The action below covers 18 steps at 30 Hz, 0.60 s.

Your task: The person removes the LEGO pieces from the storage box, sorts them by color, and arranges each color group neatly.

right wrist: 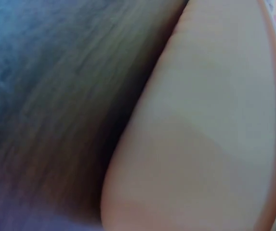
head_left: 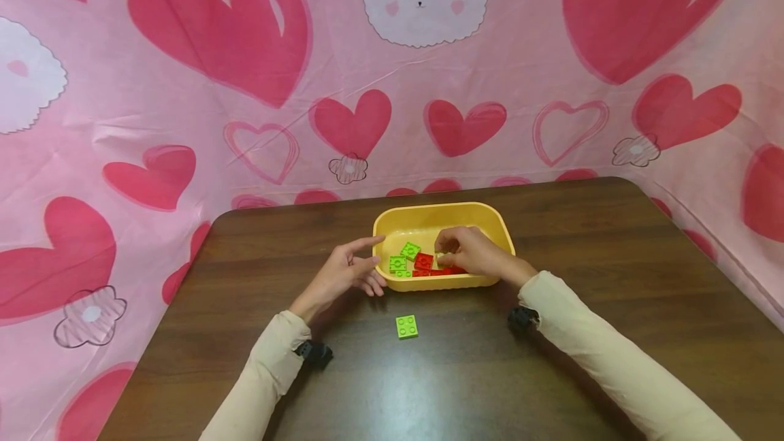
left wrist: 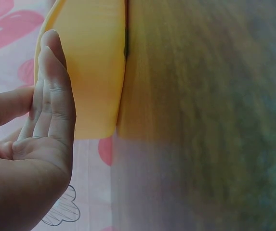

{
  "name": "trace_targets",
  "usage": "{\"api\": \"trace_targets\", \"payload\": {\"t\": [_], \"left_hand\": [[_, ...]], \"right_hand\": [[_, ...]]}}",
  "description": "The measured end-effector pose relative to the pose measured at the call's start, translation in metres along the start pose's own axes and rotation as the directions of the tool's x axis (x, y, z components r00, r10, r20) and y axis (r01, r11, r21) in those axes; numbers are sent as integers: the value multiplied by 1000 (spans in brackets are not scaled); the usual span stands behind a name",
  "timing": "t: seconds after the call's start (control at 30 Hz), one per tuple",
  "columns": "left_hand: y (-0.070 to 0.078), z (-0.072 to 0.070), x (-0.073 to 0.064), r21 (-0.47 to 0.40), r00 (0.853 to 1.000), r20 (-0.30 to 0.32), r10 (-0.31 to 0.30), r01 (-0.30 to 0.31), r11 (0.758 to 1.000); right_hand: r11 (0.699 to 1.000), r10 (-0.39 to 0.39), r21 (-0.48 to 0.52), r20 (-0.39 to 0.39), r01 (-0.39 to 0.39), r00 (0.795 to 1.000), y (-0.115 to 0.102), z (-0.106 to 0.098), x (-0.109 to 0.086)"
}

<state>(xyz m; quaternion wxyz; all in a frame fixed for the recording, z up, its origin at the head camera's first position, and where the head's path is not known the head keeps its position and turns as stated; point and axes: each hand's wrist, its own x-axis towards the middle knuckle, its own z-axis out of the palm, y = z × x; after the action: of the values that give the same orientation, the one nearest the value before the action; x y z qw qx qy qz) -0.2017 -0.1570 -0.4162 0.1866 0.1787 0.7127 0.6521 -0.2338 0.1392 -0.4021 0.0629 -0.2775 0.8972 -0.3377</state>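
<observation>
Pink heart-print cloth [head_left: 37, 175] hangs behind a dark wood table [head_left: 202, 332], prob. as a backdrop. A beige L sleeve [head_left: 263, 366] comes in from the near edge, black wrist cam [head_left: 315, 354] at the cuff, presumably worn there to watch the fingers. The person's L hand [head_left: 338, 272] is at the L end of a yellow tub [head_left: 441, 284], fingers extended, loosely spread, gripping nothing; the L wrist view has them alongside the outer wall, apparently to steady it, tho whether they press I can't tell. Inside, nearest that hand, green bricks [head_left: 398, 263] lie at odd angles, prob. b/c nothing in there keeps them in rows. Out front on the wood, btwn the two wrists, sits a lone green brick [head_left: 407, 327], studs up, a spot that looks handy for either side. Red bricks [head_left: 423, 261] come next in the tub, some by the near wall. R hand [head_left: 471, 250] dips in over the R end, thumb and fingertips curled in a pinch on a pale brick [head_left: 438, 261], mostly covered, exact color unclear; a pinch prob. suits so small a pc. w/ neighbors crowding it. R wrist view misses the fingers, showing mainly tub wall. Far R: second cuff cam [head_left: 523, 319], R sleeve [head_left: 588, 332].
</observation>
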Motion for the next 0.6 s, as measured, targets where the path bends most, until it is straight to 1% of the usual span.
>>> {"api": "trace_targets", "payload": {"t": [0.2,0.27,0.33,0.43,0.6], "left_hand": [[0,-1,0,-2,1000,-1,-3,3,1000],[0,-1,-1,-1,1000,-4,-5,5,1000],[0,-1,-1,-1,1000,-4,-5,5,1000],[0,-2,0,0,1000,-4,-7,7,1000],[1,-2,0,6,1000,-2,-15,15,1000]], "right_hand": [[996,71,-68,81,-66,994,-3,-4,2],[994,85,-76,101,-77,991,-2,-4,4],[994,82,-78,107,-74,991,-2,-5,4],[995,70,-77,88,-64,994,-1,-5,4],[998,44,-47,-5,-44,999,-1,-7,-2]]}}
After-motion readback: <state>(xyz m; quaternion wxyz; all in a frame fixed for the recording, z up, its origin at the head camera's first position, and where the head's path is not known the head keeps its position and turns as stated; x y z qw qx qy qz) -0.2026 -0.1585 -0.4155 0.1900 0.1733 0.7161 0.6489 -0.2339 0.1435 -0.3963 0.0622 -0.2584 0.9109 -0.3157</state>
